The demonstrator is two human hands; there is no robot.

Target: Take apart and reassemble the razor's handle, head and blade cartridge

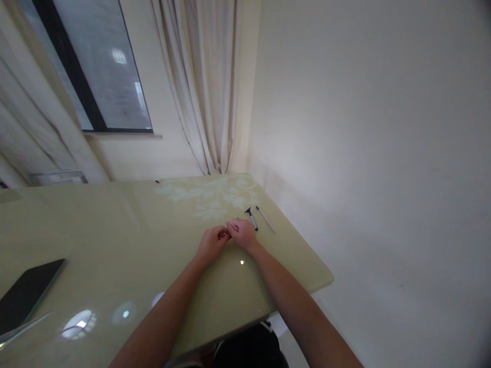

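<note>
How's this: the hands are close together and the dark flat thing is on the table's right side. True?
Wrong side: the head view shows the dark flat thing on the left of the table. The left hand and right hand are close together.

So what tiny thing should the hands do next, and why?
Maybe slide both hands a little to the left. The right hand is close beside a T-headed tool, and a thin white stick lies just past that, so a bump might knock them. The left hand meets the right; whether they hold anything is too small to tell.
</note>
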